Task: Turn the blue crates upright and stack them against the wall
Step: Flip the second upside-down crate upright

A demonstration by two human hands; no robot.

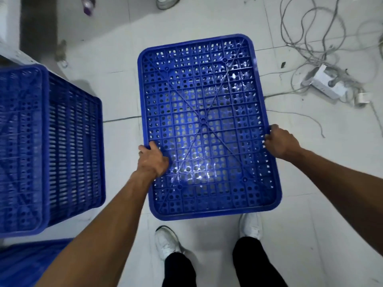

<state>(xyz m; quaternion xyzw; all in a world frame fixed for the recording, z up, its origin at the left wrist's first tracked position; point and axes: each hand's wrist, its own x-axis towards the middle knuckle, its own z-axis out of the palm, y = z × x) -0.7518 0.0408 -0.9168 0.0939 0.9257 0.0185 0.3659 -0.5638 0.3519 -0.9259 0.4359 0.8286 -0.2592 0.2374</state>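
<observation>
A blue perforated crate (207,112) lies upside down in front of me, its ribbed bottom facing up. My left hand (153,160) grips its left edge with the thumb on the bottom panel. My right hand (280,141) grips the right edge, fingers curled over the rim. A second blue crate (62,146) stands at the left, also bottom up, its slotted side wall showing. Part of a third blue crate (27,262) shows at the lower left corner.
White tiled floor (120,90). Tangled grey cables (310,38) and a white power strip (325,83) lie at the right. My white shoes (167,241) stand just behind the crate. Another person's shoe (165,1) is at the top edge. A grey wall strip (37,23) runs upper left.
</observation>
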